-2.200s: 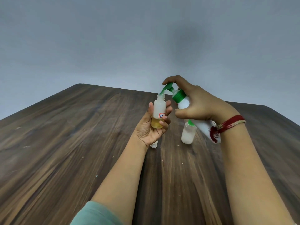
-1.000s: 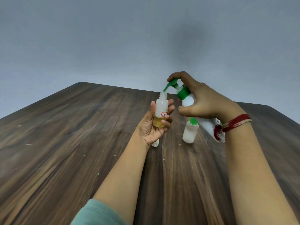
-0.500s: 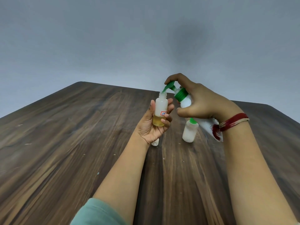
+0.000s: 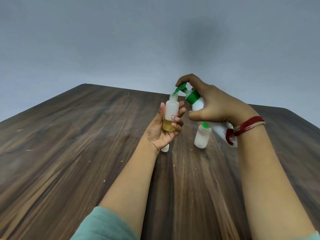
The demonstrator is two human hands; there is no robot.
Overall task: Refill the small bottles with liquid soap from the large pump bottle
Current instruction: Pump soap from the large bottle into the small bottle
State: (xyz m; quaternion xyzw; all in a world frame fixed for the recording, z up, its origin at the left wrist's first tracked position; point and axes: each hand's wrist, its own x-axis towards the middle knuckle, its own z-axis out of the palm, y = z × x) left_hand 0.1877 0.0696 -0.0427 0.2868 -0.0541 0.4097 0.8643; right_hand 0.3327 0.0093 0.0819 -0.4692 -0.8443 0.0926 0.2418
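- Beneath both hands: dark, speckled wood-grain table (image 4: 69, 153); beyond, plain grey wall (image 4: 103, 40).
- Held in the left hand (image 4: 159, 134), fingers curled round: translucent small bottle (image 4: 171, 110), upright, amber liquid low inside.
- Gripped by the right hand (image 4: 220, 108), forefinger atop green pump head (image 4: 181, 87): tilted white large pump bottle (image 4: 198, 104), nozzle at the open neck.
- Under the right hand: green-capped bottle (image 4: 201, 138); behind the left wrist, a mostly hidden white object (image 4: 165, 148).

White pump bottle (image 4: 197, 105) w/ green top, small bottle (image 4: 171, 110) w/ amber liquid (image 4: 167, 126), label (image 4: 174, 117) maybe red-blue, dark woodgrain table (image 4: 69, 153)
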